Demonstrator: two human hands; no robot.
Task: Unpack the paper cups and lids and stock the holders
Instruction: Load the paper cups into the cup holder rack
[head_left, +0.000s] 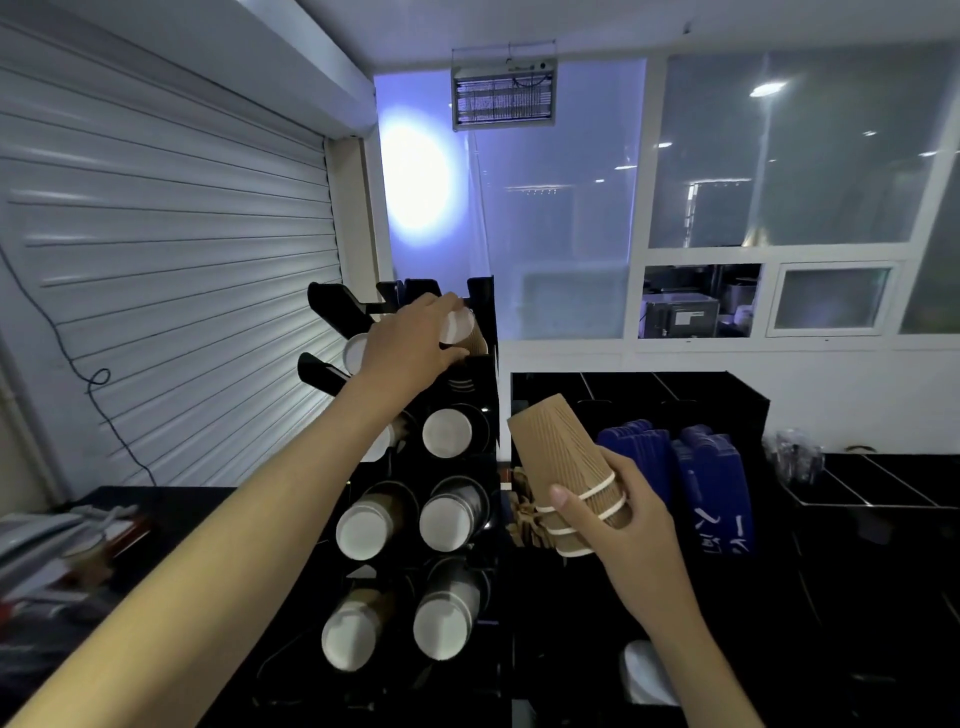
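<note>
Our left hand (415, 343) grips a ribbed cup (462, 330) at the black holder (485, 374) top slot; right hand (618, 514) clasps the spare stack (561, 467) (mouths down). We seat it squarely.

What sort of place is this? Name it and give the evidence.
Probably a café or drinks counter behind the service area. A black cup holder rack is stocked with paper cups, the right hand holds a stack of ripple cups, and an insect-killer lamp hangs overhead.

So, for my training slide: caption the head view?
Left hand slots ribbed brown paper cup into black holder; right hand grips nested cup stack.
</note>
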